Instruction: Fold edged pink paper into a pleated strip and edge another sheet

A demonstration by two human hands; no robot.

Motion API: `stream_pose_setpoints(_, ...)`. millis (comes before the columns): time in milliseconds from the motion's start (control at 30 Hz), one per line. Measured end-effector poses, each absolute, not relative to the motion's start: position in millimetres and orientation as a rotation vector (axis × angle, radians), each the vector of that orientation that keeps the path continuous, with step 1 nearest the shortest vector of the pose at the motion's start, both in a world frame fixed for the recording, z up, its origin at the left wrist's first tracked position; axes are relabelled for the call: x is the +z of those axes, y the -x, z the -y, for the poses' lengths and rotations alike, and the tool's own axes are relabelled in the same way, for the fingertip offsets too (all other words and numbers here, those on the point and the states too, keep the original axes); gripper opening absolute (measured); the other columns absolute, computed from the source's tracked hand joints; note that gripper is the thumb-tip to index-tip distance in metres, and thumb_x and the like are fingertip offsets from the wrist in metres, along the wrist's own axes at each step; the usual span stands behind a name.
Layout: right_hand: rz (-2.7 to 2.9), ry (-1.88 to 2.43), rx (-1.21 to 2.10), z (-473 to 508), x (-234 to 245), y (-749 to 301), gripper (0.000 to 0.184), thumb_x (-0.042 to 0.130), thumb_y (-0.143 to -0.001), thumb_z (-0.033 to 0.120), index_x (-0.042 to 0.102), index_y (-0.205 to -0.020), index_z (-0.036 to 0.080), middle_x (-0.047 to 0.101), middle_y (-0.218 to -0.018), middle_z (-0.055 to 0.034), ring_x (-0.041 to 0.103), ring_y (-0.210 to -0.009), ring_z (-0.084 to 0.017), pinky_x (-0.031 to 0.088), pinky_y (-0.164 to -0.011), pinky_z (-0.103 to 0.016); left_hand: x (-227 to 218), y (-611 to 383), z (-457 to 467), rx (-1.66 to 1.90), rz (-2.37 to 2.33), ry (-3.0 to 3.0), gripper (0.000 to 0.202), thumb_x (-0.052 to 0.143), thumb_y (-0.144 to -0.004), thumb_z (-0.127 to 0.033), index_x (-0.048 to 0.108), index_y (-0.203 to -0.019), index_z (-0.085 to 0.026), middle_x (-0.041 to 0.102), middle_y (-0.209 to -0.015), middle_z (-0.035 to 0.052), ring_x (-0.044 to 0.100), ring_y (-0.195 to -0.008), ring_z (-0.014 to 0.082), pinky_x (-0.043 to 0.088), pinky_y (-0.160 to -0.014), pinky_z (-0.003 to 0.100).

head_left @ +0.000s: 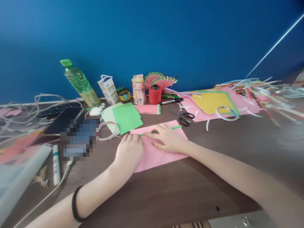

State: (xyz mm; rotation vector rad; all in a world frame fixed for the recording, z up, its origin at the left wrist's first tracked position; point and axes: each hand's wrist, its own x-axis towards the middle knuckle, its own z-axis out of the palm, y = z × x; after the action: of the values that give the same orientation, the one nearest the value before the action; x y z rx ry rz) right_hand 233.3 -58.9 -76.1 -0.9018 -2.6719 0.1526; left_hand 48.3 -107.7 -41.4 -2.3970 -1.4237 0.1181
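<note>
A sheet of pink paper [152,155] lies at a slant on the brown table, with a narrow green strip [176,127] along its far edge. At the sheet's left edge, beside the strip's left end, my left hand [130,148] is closed with its fingers curled under; what they grip is hidden. My right hand [167,138] lies palm down on the pink sheet, fingers stretched out and resting on the green strip, covering its middle. Black-handled scissors [184,118] lie just beyond the sheet. A green paper sheet [127,117] is left of it.
Folded pink paper [148,109], a red thread spool [155,95] and pleated paper fans [163,83] stand behind. A tape roll [108,131], phone [82,137], marker [56,164] and bottle [80,84] are leftward. Yellow paper [213,103] and loose strips [273,101] lie right.
</note>
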Motion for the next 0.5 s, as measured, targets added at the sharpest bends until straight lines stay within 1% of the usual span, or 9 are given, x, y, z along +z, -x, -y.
stream_pose_setpoints(133,2.68,0.911,0.136,58.6,-76.8,-233.7,0.047,0.043,-0.086,0.034,0.039,-0.133,0.031,0.049,-0.106,-0.0085,0.039,-0.094,-0.023,0.036,-0.084,-0.041,-33.0,-43.3,104.5,0.118,1.41,2.485,0.028,0.04,-0.077,-0.004,0.065,-0.09,-0.006,0.065,-0.086,0.016,0.06,-0.084,0.0256,0.045,-0.078,0.038)
stream_pose_setpoints(267,2.681,0.92,0.15,59.3,-75.5,-233.4,0.052,0.043,-0.085,0.034,0.034,-0.136,0.029,0.049,-0.108,-0.0087,0.038,-0.095,-0.024,0.035,-0.085,-0.042,-25.5,-39.1,100.7,0.181,1.457,2.547,0.031,0.038,-0.077,-0.004,0.061,-0.098,-0.007,0.064,-0.1,0.0164,0.058,-0.094,0.0261,0.04,-0.087,0.041)
stream_pose_setpoints(333,2.678,0.921,0.162,59.4,-75.2,-233.0,0.055,0.044,-0.085,0.034,0.03,-0.137,0.028,0.049,-0.111,-0.0089,0.038,-0.097,-0.024,0.034,-0.086,-0.043,-22.3,-36.3,96.8,0.201,1.488,2.565,0.034,0.036,-0.078,-0.005,0.059,-0.103,-0.007,0.064,-0.101,0.0156,0.058,-0.096,0.0254,0.038,-0.089,0.041)
stream_pose_setpoints(400,2.672,0.922,0.174,59.4,-75.4,-232.6,0.057,0.045,-0.084,0.034,0.027,-0.138,0.028,0.048,-0.113,-0.009,0.038,-0.099,-0.025,0.034,-0.088,-0.044,-17.8,-32.4,91.1,0.219,1.523,2.592,0.036,0.034,-0.079,-0.005,0.056,-0.107,-0.008,0.065,-0.097,0.0136,0.059,-0.095,0.0238,0.04,-0.087,0.038)
stream_pose_setpoints(467,2.664,0.921,0.188,59.4,-75.8,-232.6,0.058,0.045,-0.084,0.034,0.026,-0.139,0.028,0.048,-0.114,-0.009,0.038,-0.1,-0.025,0.033,-0.088,-0.044,-11.1,-27.1,84.6,0.239,1.568,2.613,0.036,0.033,-0.078,-0.004,0.057,-0.104,-0.01,0.066,-0.094,0.011,0.06,-0.09,0.022,0.042,-0.082,0.034)
stream_pose_setpoints(500,2.659,0.919,0.196,59.6,-75.8,-232.7,0.058,0.045,-0.084,0.034,0.026,-0.139,0.028,0.048,-0.115,-0.009,0.038,-0.1,-0.025,0.033,-0.089,-0.044,-7.2,-23.9,81.6,0.253,1.607,2.572,0.035,0.033,-0.079,-0.006,0.057,-0.104,-0.011,0.066,-0.093,0.011,0.06,-0.089,0.0227,0.042,-0.08,0.035)
